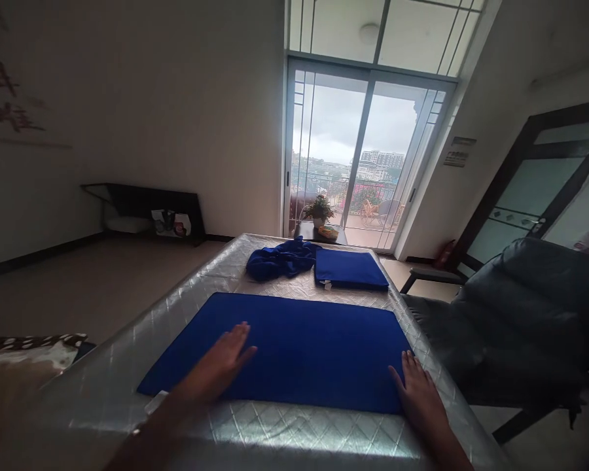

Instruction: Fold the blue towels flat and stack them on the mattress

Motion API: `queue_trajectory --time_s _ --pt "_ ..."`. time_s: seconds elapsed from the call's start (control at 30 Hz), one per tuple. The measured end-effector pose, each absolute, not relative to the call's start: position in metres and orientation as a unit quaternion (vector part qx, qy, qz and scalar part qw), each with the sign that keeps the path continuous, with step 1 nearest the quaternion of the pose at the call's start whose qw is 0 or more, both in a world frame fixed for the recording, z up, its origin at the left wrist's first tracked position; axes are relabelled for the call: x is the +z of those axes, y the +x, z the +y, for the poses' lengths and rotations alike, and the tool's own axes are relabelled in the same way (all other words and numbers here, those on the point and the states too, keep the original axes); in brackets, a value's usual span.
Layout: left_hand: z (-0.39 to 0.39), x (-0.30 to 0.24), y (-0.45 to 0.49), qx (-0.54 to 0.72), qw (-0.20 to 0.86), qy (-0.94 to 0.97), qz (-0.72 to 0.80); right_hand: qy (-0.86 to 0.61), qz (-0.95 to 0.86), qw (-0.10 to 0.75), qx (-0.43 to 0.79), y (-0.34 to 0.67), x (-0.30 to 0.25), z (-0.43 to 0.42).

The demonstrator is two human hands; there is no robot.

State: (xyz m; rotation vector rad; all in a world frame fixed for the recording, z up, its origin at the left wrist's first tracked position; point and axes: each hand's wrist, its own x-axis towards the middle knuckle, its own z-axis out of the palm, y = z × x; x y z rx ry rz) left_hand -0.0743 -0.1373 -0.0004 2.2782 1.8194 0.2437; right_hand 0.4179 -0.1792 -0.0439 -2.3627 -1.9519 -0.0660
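A flat blue cloth [304, 353], roughly rectangular, lies spread on a table with a shiny silver quilted cover [275, 425]. My left hand [228, 356] is over the cloth's left half, palm down, fingers stretched out and thumb apart. At the cloth's right edge my right hand [419, 386] rests with its fingers extended. Neither hand grips anything. Beyond the cloth sit a neatly folded blue cloth [351, 268] with a small white tag and, to its left, a crumpled blue cloth [279, 258]. Part of a white tag [156, 402] shows beside my left forearm.
A dark padded armchair [515, 320] stands close along the table's right side. Behind the table's far end is a small stand with a potted plant [319, 209], before a sliding glass door [368, 150]. A black low rack [152, 209] is by the left wall.
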Motion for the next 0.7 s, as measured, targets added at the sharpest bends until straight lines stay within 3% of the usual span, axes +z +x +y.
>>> queue_trajectory --time_s 0.13,0.27,0.4,0.7 --pt "-0.136 0.008 0.016 0.087 0.175 0.852 0.486 -0.777 -0.628 0.037 -0.013 0.416 -0.041 -0.18" --pt "-0.134 0.003 0.042 0.067 0.216 0.852 0.472 -0.775 -0.629 0.054 -0.01 0.415 -0.041 -0.181" --pt "-0.133 -0.006 0.016 0.054 0.212 0.833 0.507 -0.766 -0.64 0.052 -0.016 0.417 -0.044 -0.181" --pt "-0.145 -0.02 -0.117 0.025 0.096 0.747 0.657 -0.761 -0.648 0.04 -0.02 0.422 -0.047 -0.18"
